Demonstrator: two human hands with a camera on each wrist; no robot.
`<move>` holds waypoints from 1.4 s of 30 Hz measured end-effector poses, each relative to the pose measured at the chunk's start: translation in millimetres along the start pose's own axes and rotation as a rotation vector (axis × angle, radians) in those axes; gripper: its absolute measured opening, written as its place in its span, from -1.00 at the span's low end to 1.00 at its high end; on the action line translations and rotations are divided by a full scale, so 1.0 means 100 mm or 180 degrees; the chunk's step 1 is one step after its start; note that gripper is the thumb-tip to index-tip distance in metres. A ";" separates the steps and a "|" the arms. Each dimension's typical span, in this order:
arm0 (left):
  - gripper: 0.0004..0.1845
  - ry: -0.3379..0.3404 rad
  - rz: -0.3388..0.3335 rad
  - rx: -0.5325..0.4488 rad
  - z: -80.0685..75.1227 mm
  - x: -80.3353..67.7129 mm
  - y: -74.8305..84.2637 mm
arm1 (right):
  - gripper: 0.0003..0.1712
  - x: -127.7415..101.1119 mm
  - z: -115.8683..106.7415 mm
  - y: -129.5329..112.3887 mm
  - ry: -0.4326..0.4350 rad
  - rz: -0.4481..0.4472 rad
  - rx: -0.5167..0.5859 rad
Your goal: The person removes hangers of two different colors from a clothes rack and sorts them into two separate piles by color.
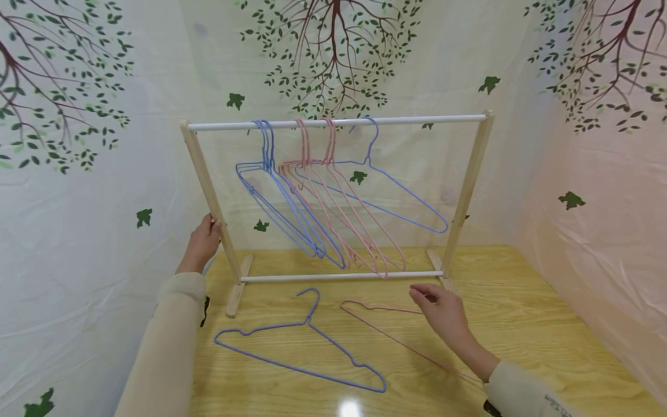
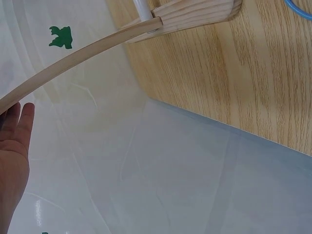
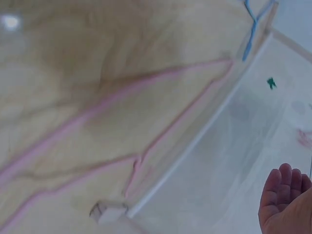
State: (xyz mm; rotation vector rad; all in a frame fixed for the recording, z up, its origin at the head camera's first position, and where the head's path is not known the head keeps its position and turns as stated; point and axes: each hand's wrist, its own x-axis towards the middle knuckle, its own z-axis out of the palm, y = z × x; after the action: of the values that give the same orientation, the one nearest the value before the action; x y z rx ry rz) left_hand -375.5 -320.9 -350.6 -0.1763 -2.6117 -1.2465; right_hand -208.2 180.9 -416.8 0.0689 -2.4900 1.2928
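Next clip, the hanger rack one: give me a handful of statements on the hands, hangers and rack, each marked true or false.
1. The left hand rests on the wooden left post of the rack. True.
2. Two wire hangers lie on the wooden table: a blue wire hanger and a pink wire hanger. True.
3. The right hand lifts the blue hanger clear of the table. False: it hovers over the pink one, which lies flat.
4. Only pink hangers hang from the white top rail. False: blue and pink ones hang there.
5. The rack lies tipped over. False: it stands upright.
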 end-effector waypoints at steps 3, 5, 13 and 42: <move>-0.48 -0.0001 0.0014 0.0019 0.01 0.01 -0.01 | -0.68 0.08 -0.20 -0.01 0.0233 -0.0049 0.0060; -0.47 -0.0002 0.0007 0.0024 0.02 0.02 -0.01 | -0.66 0.15 -0.32 -0.04 0.0403 -0.0119 0.0134; -0.48 0.0013 -0.0015 0.0037 0.03 0.03 -0.03 | -0.71 0.52 -0.69 -0.26 0.1084 -0.0539 0.0139; -0.46 -0.0154 0.0035 0.0123 -0.08 0.08 -0.03 | -0.44 1.34 -0.75 -0.71 0.0378 -0.0649 -0.0468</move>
State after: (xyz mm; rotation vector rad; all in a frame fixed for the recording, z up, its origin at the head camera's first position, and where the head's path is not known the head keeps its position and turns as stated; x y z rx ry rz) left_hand -382.6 -329.4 -345.7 -0.2163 -2.6699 -1.2019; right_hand -300.7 214.6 -279.1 0.1994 -2.3974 1.0004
